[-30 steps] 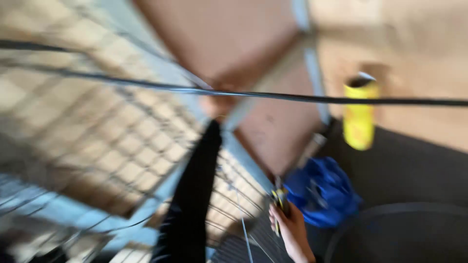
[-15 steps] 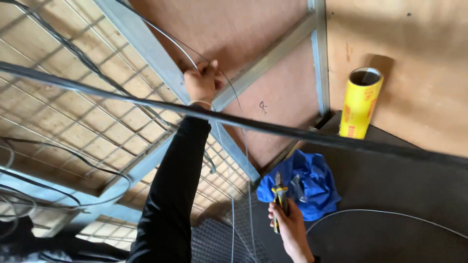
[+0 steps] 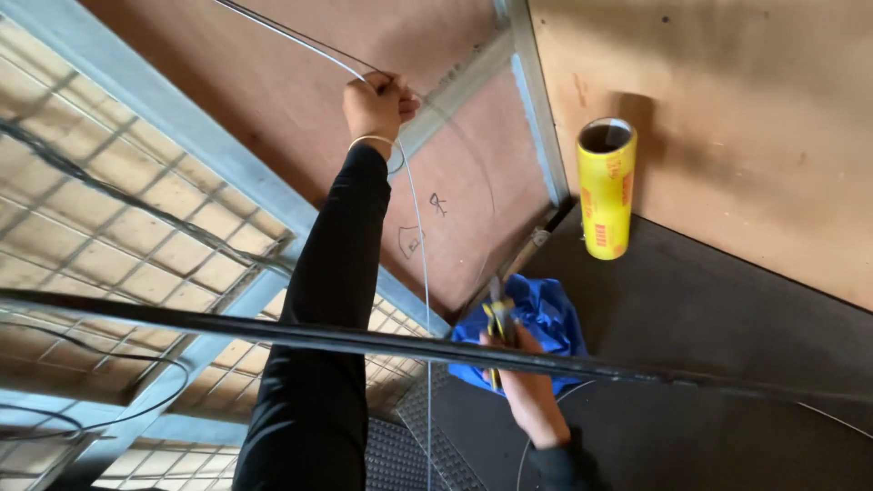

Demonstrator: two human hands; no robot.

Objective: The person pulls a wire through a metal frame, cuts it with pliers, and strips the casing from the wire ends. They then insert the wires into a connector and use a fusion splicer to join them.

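Left hand (image 3: 377, 102) raised high against the brown board (image 3: 273, 82), fingers (image 3: 400, 91) curled tight around a thin grey wire (image 3: 416, 236); wire hanging straight down from that fist, past the black sleeve (image 3: 323, 300), and running up-left from it across the board. Right hand (image 3: 526, 382) low, on the blue cloth (image 3: 536, 318) right of the wire, fingers closed around yellow-handled pliers (image 3: 498, 323). Yellow roll (image 3: 605, 186) of film upright further right of the wire, against the pale wall. Dark bar (image 3: 273, 329) crossing in front of sleeve and wire.

Dark floor (image 3: 727, 364) w/ blue bag (image 3: 546, 318); yellow roll (image 3: 607, 195).
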